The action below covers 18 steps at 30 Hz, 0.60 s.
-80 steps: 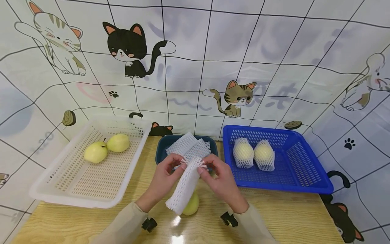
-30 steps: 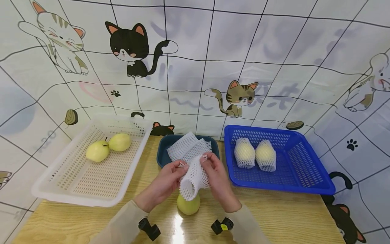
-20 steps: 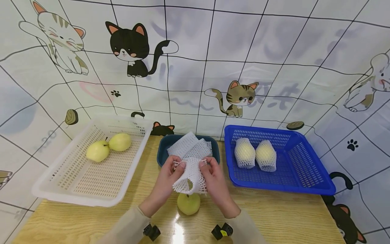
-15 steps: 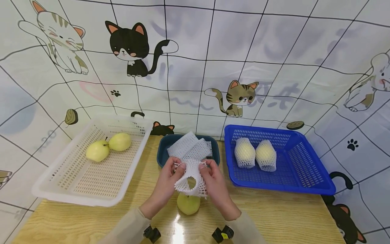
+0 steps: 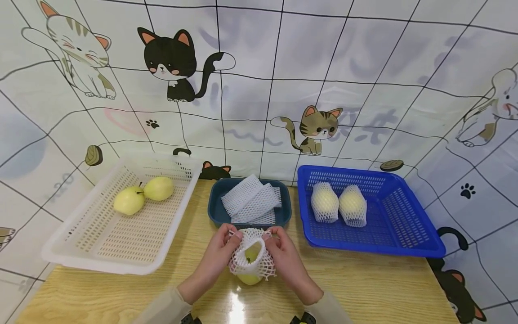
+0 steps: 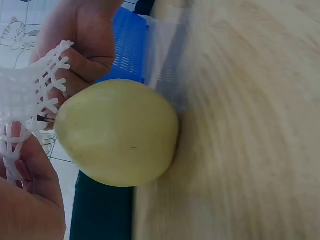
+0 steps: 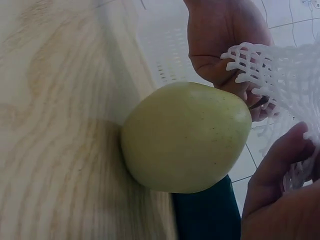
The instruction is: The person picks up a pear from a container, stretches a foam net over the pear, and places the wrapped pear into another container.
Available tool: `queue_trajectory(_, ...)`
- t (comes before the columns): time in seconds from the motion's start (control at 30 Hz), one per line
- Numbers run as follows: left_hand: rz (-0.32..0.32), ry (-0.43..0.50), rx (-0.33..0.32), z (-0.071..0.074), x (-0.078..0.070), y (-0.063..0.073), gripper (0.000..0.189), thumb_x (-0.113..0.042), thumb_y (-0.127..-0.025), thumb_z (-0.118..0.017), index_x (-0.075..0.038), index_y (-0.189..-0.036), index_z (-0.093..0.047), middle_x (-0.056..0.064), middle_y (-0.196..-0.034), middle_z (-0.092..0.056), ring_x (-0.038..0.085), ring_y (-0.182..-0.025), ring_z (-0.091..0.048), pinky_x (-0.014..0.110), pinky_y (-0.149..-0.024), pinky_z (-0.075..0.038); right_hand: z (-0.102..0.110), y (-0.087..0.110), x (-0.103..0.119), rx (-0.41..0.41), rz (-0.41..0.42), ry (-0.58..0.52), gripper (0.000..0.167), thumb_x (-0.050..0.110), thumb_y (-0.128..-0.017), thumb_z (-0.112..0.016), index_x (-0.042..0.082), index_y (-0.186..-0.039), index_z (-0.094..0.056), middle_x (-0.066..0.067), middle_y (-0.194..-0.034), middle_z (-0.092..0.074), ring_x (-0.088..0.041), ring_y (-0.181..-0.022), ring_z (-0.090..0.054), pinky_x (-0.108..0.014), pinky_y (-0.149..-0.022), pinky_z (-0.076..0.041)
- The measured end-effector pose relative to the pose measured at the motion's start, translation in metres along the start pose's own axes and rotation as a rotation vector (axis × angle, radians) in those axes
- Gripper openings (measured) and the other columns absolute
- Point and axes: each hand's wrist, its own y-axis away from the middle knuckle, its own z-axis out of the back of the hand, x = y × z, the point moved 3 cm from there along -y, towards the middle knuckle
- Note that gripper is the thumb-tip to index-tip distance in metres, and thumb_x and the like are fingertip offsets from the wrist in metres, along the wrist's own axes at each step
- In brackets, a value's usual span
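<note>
My left hand [image 5: 217, 255] pinches one side of a white foam fruit net [image 5: 265, 266], and my right hand [image 5: 289, 262] pinches the other. Between them the net is spread, its opening facing up toward the head camera. A yellow-green pear [image 5: 249, 280] stands on the table directly under it, its stem visible through the opening. In both wrist views the pear [image 6: 117, 132] stands with its stem toward the net's edge; most of the pear [image 7: 185, 137] is bare there, with the net at the stem end.
Behind the hands, a dark teal tray [image 5: 214, 218] holds several flat foam nets [image 5: 252, 200]. A white basket [image 5: 159, 263] with two bare pears [image 5: 129, 200] stands left. On the right, a blue basket [image 5: 400, 216] holds two netted pears [image 5: 325, 202]. A patterned cloth [image 5: 243, 54] hangs behind.
Both hands have brought the net down and toward me, from in front of the teal tray to over the pear. Its opening has been spread, and it now overlaps the pear's top.
</note>
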Motion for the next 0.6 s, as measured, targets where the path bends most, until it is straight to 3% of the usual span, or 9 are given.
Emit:
queue_trajectory(0.27,-0.013,-0.030,0.026,0.000,0.010,0.006,0.016,-0.013,-0.106,-0.057,0.002,-0.106,-0.051,0.003,-0.086,-0.059,0.010,-0.076,-0.056,0.023,-0.067,-0.047,-0.001,0.002,-0.011,0.027,-0.028,0.021,0.025,0.024,-0.110,-0.051,0.001,-0.121,-0.047,-0.010,-0.087,-0.068,-0.016,-0.076,-0.064,-0.028,-0.066,-0.054)
queue_trajectory(0.6,-0.044,-0.105,-0.036,0.000,0.023,0.010,0.014,-0.013,-0.105,-0.058,-0.001,-0.101,-0.054,0.002,-0.084,-0.055,0.009,-0.074,-0.053,0.023,-0.066,-0.045,-0.002,0.003,-0.021,0.029,-0.001,0.096,0.026,0.026,-0.110,-0.052,0.002,-0.118,-0.048,-0.011,-0.088,-0.070,-0.013,-0.073,-0.065,-0.026,-0.065,-0.053)
